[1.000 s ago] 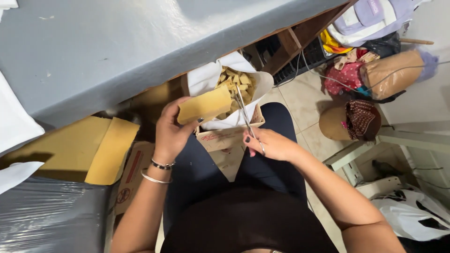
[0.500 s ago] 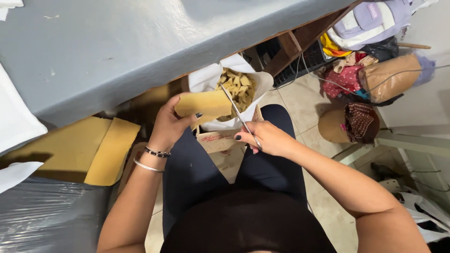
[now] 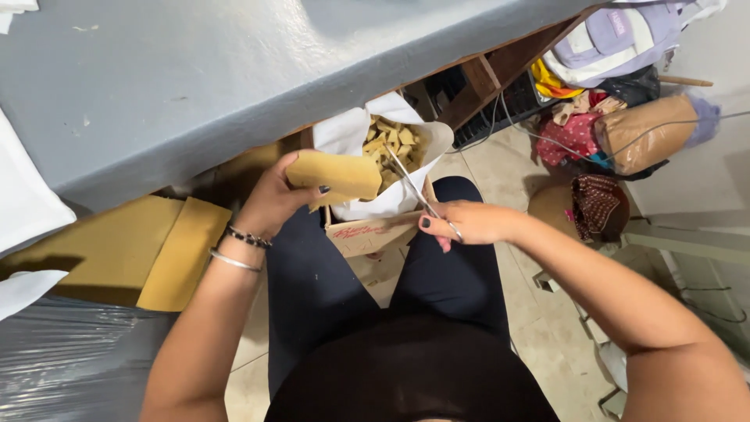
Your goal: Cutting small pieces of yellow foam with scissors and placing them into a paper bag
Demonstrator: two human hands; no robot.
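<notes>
Two bare hands are working above the person's lap, a little apart from each other. The left hand (image 3: 269, 205), with bracelets sitting at its wrist, is gripping a tan piece of card (image 3: 334, 173) by its near end, fingers and thumb clamped on it, and is holding it out flat over the edge of a box. The right hand (image 3: 469, 223) is closed around the handles of a pair of scissors (image 3: 412, 190), whose thin metal blades are pointing up and away toward the card; whether the blades are touching the card cannot be told. Just beyond both hands a cardboard box (image 3: 367, 234) is resting between the person's dark-trousered knees, lined with a white bag (image 3: 348, 133) and holding a heap of small tan cuttings (image 3: 394, 144). The card is hanging just above the bag's rim, beside the cuttings. A grey table (image 3: 195, 86) is running across the top of the view, directly over the box. Under it, to the left, flat tan sheets (image 3: 148, 250) are lying on clear plastic wrap. To the right, bags and bundles are sitting on the tiled floor, well apart from the hands.
</notes>
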